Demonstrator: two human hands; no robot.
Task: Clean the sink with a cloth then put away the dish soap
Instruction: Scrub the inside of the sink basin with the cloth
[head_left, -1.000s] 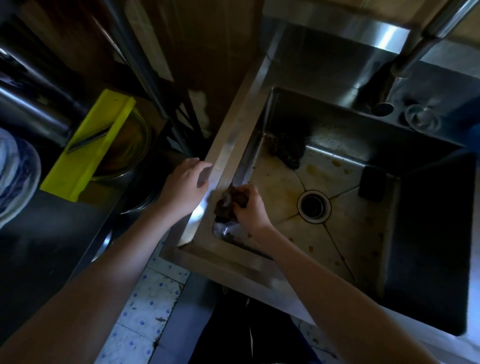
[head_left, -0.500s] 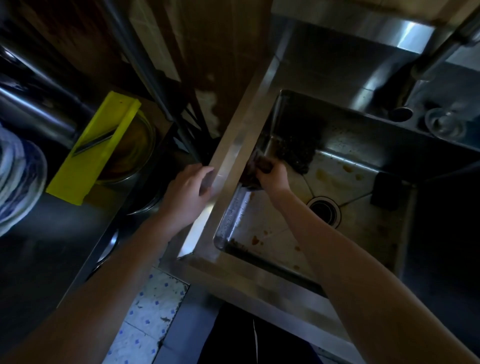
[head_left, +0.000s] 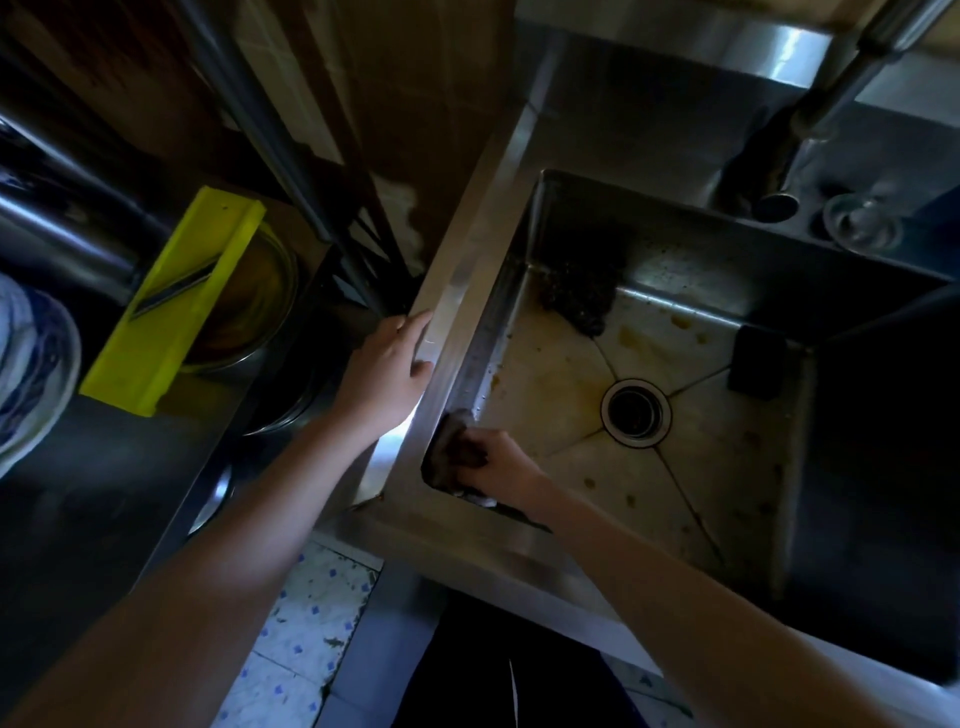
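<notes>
Steel sink (head_left: 467, 291): one cloth (head_left: 452, 452), one drain (head_left: 635, 413). Right hand (head_left: 501, 467) grips the cloth; left hand (head_left: 384, 364) rests loose-fingered on the rim.

We're in a kitchen, a home one by the look of it. A stained stainless steel sink (head_left: 467, 291) fills the right side, round drain (head_left: 635, 413) in the basin floor, steel faucet (head_left: 810, 119) over its far edge. On the dark bench (head_left: 78, 519) to the left, a yellow mandoline slicer (head_left: 171, 306) lies across a metal bowl (head_left: 260, 291), with a blue-and-white plate (head_left: 31, 374) at the bench's left edge. Below is a patterned tile floor (head_left: 311, 623).
</notes>
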